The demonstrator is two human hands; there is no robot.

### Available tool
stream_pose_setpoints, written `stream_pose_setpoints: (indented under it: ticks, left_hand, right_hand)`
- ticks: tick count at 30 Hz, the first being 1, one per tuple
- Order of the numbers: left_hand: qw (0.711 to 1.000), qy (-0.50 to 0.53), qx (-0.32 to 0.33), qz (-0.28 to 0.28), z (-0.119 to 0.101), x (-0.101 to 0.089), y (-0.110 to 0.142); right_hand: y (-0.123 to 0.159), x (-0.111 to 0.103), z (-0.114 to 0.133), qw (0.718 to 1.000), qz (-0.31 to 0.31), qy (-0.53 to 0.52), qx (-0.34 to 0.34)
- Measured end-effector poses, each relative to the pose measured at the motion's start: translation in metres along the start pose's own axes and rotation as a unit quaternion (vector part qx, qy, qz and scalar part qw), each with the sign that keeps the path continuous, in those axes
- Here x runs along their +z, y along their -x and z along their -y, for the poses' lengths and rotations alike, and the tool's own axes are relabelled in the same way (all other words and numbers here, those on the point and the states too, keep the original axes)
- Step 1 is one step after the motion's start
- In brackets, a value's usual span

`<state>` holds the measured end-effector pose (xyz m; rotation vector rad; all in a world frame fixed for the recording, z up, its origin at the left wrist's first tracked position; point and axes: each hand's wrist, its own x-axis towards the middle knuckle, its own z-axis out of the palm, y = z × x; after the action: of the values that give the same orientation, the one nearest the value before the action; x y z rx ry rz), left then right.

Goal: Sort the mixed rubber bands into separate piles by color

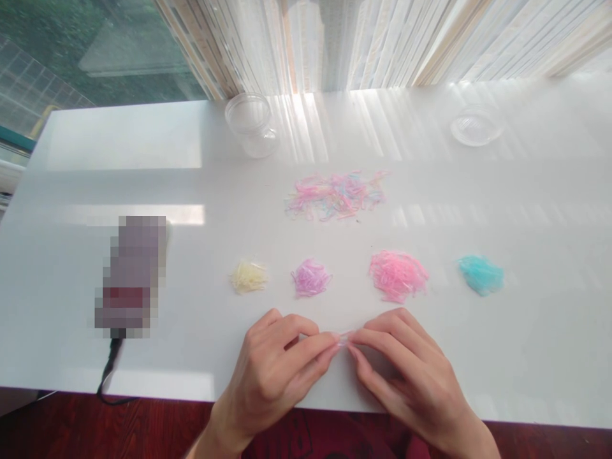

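Near the table's front edge, my left hand [280, 360] and my right hand [411, 376] meet with their fingertips pinched. Between them is a small bit of pinkish, see-through elastic bands [343, 339]; how many there are cannot be made out. Beyond the hands lie sorted heaps: a pale yellow heap [249, 277], a lilac heap [311, 277], a larger pink heap [398, 275] and a turquoise heap [482, 275]. Farther back spreads a loose pile of mixed-colour bands [339, 194].
A clear plastic jar [251, 124] stands at the back by the curtain [335, 44], and a clear round lid [477, 126] lies at the back right. On the left is a blurred-out phone-like device [131, 274] with a black cable [112, 366] running over the front edge.
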<state>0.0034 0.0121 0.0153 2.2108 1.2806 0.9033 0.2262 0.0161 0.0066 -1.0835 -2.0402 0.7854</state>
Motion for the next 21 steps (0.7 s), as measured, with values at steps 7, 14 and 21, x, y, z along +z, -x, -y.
stream_pose_setpoints:
  ticks: [7,14,21]
  left_hand:
    - [1.0,-0.006,0.004,-0.004,0.0009,-0.001,0.0012]
    - [1.0,0.006,0.003,-0.015,0.0014,-0.0007,0.0007]
    - [1.0,0.003,0.007,-0.018,0.0017,-0.0007,0.0015]
  right_hand:
    - [-0.0007,-0.0001,0.0009,1.0,-0.013,0.003,-0.003]
    - [-0.0006,0.0005,0.0016,1.0,-0.022,-0.003,-0.009]
    - [0.0004,0.0001,0.0006,1.0,-0.026,0.001,-0.008]
